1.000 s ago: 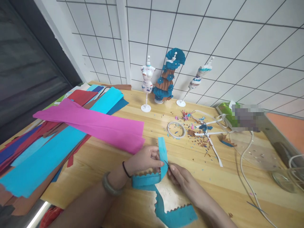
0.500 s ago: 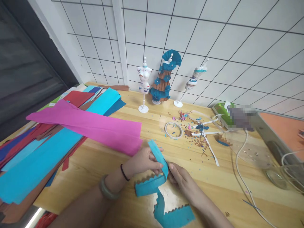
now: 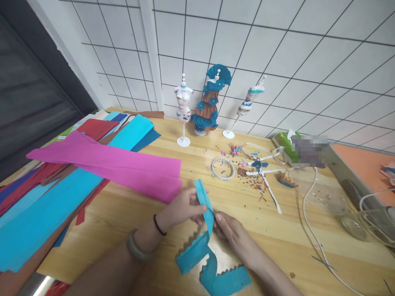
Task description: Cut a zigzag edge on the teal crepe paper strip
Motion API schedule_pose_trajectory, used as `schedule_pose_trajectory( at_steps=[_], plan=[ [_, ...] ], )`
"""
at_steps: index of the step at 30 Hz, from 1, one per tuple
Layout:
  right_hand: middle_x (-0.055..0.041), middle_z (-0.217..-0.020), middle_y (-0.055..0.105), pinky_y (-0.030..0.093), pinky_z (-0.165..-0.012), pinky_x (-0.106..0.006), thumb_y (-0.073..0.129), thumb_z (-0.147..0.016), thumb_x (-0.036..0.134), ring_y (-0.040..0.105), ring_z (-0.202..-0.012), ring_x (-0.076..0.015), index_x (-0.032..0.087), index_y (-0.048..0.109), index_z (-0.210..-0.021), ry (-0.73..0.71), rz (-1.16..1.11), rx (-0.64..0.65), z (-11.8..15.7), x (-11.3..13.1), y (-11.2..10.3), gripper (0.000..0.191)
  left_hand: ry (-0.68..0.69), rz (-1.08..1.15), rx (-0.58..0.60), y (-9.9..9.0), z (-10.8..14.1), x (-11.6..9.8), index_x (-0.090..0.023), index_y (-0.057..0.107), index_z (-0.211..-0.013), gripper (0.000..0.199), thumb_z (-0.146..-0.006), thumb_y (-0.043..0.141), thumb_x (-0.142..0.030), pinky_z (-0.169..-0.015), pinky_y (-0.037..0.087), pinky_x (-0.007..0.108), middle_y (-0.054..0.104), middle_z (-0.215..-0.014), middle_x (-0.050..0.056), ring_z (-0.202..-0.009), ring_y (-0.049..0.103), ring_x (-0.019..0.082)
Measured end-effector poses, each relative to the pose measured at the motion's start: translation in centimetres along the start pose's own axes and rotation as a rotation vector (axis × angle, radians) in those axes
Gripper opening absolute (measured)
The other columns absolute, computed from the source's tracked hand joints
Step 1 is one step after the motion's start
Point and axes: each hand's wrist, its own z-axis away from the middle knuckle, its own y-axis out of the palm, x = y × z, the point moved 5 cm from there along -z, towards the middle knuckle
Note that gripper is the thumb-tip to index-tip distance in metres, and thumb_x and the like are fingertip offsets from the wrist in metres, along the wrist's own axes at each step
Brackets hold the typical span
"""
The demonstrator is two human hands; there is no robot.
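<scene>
Head view: the left hand (image 3: 189, 205) pinches a teal strip (image 3: 203, 196) between thumb and fingers, with the strip's top end standing up above the hand and tipped toward the left. The right hand (image 3: 230, 228) is narrow, its thumb and fingers drawn together at the strip's right edge (a dark sliver shows there, but I cannot tell what it grips). Below the hands the strip runs down and bends into lower lengths with wavy edges, one in front of the left hand, another near the right forearm. On the left wrist are a black band (image 3: 159, 225) and a bangle (image 3: 137, 246).

Left of the hands, a pink sheet (image 3: 135, 166) lies across a long blue sheet (image 3: 55, 218), with red, brown and purple ones around them on the table (image 3: 123, 218). By the tiled wall (image 3: 234, 37) stand a bare white form (image 3: 184, 102), a form in a blue and brown dress (image 3: 208, 109), and a third form (image 3: 247, 102) that looks tilted. Nearer lie a tape ring (image 3: 222, 177) and paper scraps (image 3: 259, 183). Farther right, a white cable (image 3: 304, 207) curves past a clear jar (image 3: 353, 228).
</scene>
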Motion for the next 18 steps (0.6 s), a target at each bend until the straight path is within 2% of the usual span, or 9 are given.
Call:
schedule_pose_trajectory(
  at_steps=[7, 10, 18],
  plan=[
    [0.0048, -0.060, 0.030, 0.029, -0.055, -0.024, 0.026, -0.091, 0.049, 0.031, -0.057, -0.0125, 0.020, 0.040, -0.066, 0.025, -0.044, -0.047, 0.0, -0.2, -0.2, 0.040, -0.024, -0.020, -0.069, -0.1, 0.3, -0.3, -0.012, 0.041, -0.117, 0.066, -0.061, 0.072, -0.026, -0.051, 0.052, 0.025, 0.062, -0.071, 0.001, -0.064, 0.062, 0.015],
    [0.0051, -0.060, 0.029, 0.029, -0.054, -0.024, 0.027, -0.090, 0.051, 0.030, -0.056, -0.0126, 0.020, 0.044, -0.070, 0.034, -0.076, -0.062, -0.1, -0.4, -0.3, 0.041, -0.032, -0.051, -0.052, 0.0, 0.3, -0.1, -0.013, 0.041, -0.119, 0.065, -0.062, 0.071, -0.027, -0.053, 0.052, 0.025, 0.064, -0.071, 0.003, -0.065, 0.064, 0.017],
    [0.0064, -0.057, 0.023, 0.022, -0.048, -0.023, 0.027, -0.090, 0.051, 0.023, -0.052, -0.0111, 0.020, 0.042, -0.070, 0.050, -0.140, -0.072, -0.2, -1.1, -0.1, 0.040, -0.047, -0.020, -0.066, 0.2, 0.1, -0.1, -0.012, 0.048, -0.112, 0.062, -0.059, 0.074, -0.030, -0.051, 0.052, 0.026, 0.063, -0.072, 0.003, -0.064, 0.064, 0.017]
  ],
)
